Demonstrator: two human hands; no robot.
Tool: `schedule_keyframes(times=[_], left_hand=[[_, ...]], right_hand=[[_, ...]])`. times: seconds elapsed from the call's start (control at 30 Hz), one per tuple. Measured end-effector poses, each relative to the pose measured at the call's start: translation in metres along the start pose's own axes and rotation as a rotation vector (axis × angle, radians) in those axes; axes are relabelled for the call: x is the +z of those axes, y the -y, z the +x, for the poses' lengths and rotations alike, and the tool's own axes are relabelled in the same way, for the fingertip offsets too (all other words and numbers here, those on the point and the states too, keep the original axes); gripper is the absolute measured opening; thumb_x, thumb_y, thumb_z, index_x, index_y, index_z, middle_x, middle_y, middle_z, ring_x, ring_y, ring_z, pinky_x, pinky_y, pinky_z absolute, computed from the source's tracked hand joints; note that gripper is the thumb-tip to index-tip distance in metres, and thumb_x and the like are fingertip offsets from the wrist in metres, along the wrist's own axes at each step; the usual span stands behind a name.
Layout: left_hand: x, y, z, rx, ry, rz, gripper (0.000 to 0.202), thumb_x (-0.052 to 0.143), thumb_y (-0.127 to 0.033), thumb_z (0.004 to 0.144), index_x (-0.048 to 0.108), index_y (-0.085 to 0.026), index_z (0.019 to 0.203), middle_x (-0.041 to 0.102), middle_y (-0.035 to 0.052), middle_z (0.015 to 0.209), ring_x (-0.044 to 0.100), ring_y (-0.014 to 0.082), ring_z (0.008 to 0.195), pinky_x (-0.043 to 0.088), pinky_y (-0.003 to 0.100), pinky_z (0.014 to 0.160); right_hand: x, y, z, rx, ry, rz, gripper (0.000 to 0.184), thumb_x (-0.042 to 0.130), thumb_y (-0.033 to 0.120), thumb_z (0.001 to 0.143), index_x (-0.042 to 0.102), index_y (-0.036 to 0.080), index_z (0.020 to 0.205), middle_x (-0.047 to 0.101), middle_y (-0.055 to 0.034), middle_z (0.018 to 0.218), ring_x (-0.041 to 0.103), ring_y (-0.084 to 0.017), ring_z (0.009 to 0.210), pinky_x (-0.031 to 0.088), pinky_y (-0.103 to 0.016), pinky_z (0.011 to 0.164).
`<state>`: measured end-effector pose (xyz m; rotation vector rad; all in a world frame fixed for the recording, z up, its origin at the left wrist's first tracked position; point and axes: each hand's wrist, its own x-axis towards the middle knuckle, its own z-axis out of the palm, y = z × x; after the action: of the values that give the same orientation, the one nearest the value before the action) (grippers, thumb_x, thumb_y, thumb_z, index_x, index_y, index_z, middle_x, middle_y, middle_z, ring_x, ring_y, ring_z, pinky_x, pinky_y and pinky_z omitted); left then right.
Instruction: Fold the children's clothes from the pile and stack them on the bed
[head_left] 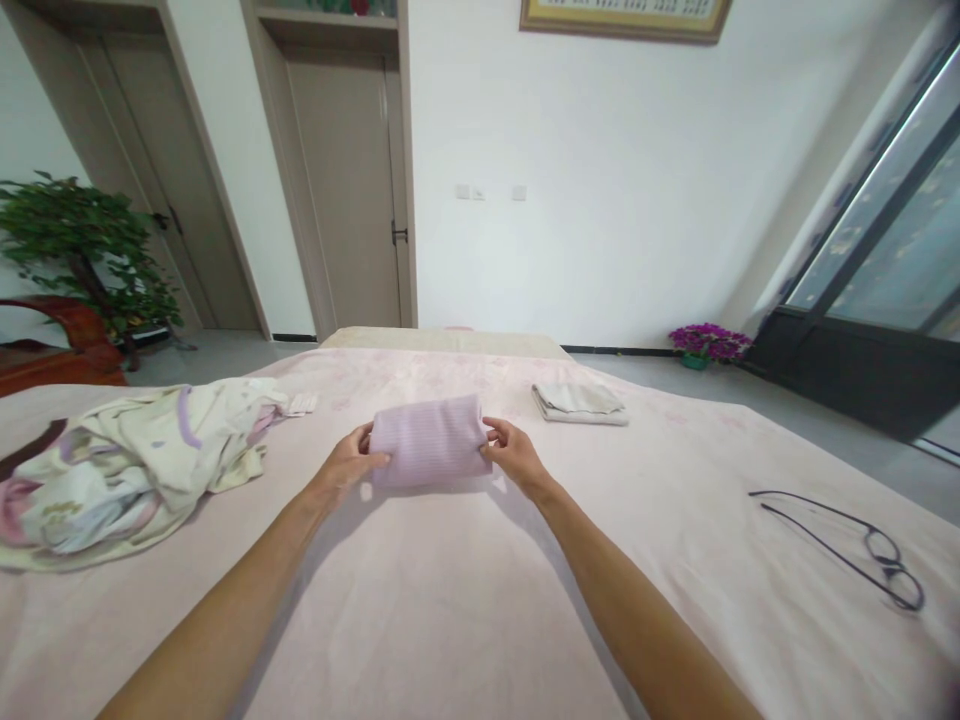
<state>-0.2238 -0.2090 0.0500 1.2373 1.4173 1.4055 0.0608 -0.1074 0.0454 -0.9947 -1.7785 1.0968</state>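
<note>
- Lilac ribbed cloth (431, 443), folded into a compact bundle, sat between the fingers of the two hands, above or on the pink bedspread (450, 610); whether its lower edge touched the spread could not be told.
- Left hand (349, 463) held the bundle's left end, its thumb on the near face and its other fingers curled around the side, partly hidden.
- Right hand (517, 453) held the opposite end, thumb and fingertips drawn close together on the cloth's edge.
- Folded pale cloth (580, 402) lay flat on the spread, beyond the right fingers and a little to their right.
- Black-framed glasses (889, 568) rested well to the right of the right fingers and nearer the person, with their arms unfolded.
- Loose heap of clothes (161, 465), cream with purple and pink parts, lay crumpled to the left of the left fingers, well apart from them.
- Purple flowers (709, 340) stood on the floor, far beyond the right fingers and off to their right.
- Leafy plant (75, 250) stood far beyond the left fingers, to their left, near a brown door (150, 150).
</note>
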Motion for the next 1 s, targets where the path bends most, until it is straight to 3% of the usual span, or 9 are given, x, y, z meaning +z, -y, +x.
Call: schedule_keyframes(times=[0.1,0.17,0.27,0.33,0.47,0.67,0.73,0.83,1.0], left_hand=[[0.003,0.000,-0.005,0.211,-0.101,0.162,0.079,0.078,-0.033,0.062,0.049,-0.016,0.134,0.061,0.0120,0.131,0.057,0.0289,0.119,0.049,0.039,0.097],[0.004,0.005,-0.013,0.333,-0.135,0.377,0.064,0.074,-0.031,0.068,0.055,-0.018,0.128,0.063,0.0094,0.126,0.057,0.0280,0.118,0.046,0.040,0.099],[0.002,0.016,-0.031,0.520,0.062,0.650,0.028,0.064,-0.026,0.077,0.067,-0.021,0.104,0.068,0.0065,0.108,0.060,0.0256,0.108,0.043,0.040,0.102],[-0.002,0.020,-0.043,0.590,0.215,0.772,0.019,0.058,-0.021,0.080,0.068,-0.023,0.096,0.067,0.0058,0.101,0.059,0.0241,0.104,0.043,0.040,0.101],[-0.013,0.019,-0.057,0.578,0.309,0.846,0.029,0.050,-0.013,0.082,0.067,-0.025,0.102,0.064,0.0054,0.104,0.057,0.0212,0.103,0.047,0.033,0.092],[-0.021,0.019,-0.060,0.467,0.221,0.691,0.031,0.040,-0.013,0.086,0.069,-0.021,0.093,0.061,0.0058,0.110,0.058,0.0191,0.105,0.046,0.031,0.094],[-0.019,0.016,-0.061,0.440,0.202,0.679,0.029,0.041,-0.017,0.089,0.068,-0.021,0.098,0.061,0.0058,0.111,0.058,0.0194,0.106,0.045,0.032,0.096],[-0.014,0.008,-0.064,0.379,0.212,0.741,0.032,0.042,-0.030,0.094,0.059,-0.023,0.121,0.062,0.0045,0.107,0.059,0.0190,0.098,0.047,0.031,0.091],[-0.011,-0.006,-0.076,0.395,0.387,0.950,0.054,0.060,-0.048,0.084,0.052,-0.029,0.134,0.056,0.0051,0.114,0.057,0.0229,0.104,0.045,0.031,0.093]], right_hand=[[-0.010,-0.002,-0.011,-0.301,-0.107,-0.255,0.065,0.057,0.015,0.069,0.050,0.020,0.133,0.064,-0.0038,0.103,0.056,-0.014,0.076,0.048,-0.030,0.080],[-0.016,-0.006,-0.026,-0.443,-0.067,-0.434,0.062,0.054,0.011,0.072,0.051,0.022,0.133,0.063,-0.0047,0.104,0.057,-0.018,0.090,0.045,-0.033,0.089],[-0.020,-0.014,-0.052,-0.503,0.101,-0.614,0.050,0.052,0.007,0.073,0.059,0.024,0.120,0.063,-0.0060,0.104,0.056,-0.021,0.099,0.044,-0.033,0.090],[-0.022,-0.017,-0.064,-0.503,0.200,-0.660,0.045,0.051,0.004,0.071,0.062,0.024,0.109,0.063,-0.0051,0.104,0.056,-0.021,0.100,0.044,-0.032,0.089],[-0.024,-0.018,-0.069,-0.490,0.235,-0.642,0.045,0.046,-0.001,0.066,0.064,0.024,0.100,0.064,-0.0039,0.100,0.056,-0.020,0.099,0.044,-0.031,0.089],[-0.017,-0.007,-0.060,-0.490,0.075,-0.481,0.042,0.043,-0.001,0.064,0.065,0.022,0.092,0.064,-0.0044,0.097,0.055,-0.021,0.098,0.041,-0.035,0.093],[-0.011,0.001,-0.061,-0.492,0.134,-0.474,0.046,0.043,0.000,0.066,0.065,0.022,0.100,0.065,-0.0041,0.101,0.055,-0.021,0.098,0.040,-0.036,0.093],[-0.004,0.017,-0.066,-0.466,0.295,-0.587,0.049,0.043,0.004,0.073,0.064,0.023,0.113,0.065,-0.0040,0.102,0.054,-0.021,0.095,0.039,-0.035,0.090],[0.003,0.042,-0.079,-0.446,0.367,-0.848,0.032,0.049,0.031,0.093,0.063,0.026,0.121,0.061,-0.0058,0.101,0.052,-0.021,0.091,0.039,-0.035,0.084]])
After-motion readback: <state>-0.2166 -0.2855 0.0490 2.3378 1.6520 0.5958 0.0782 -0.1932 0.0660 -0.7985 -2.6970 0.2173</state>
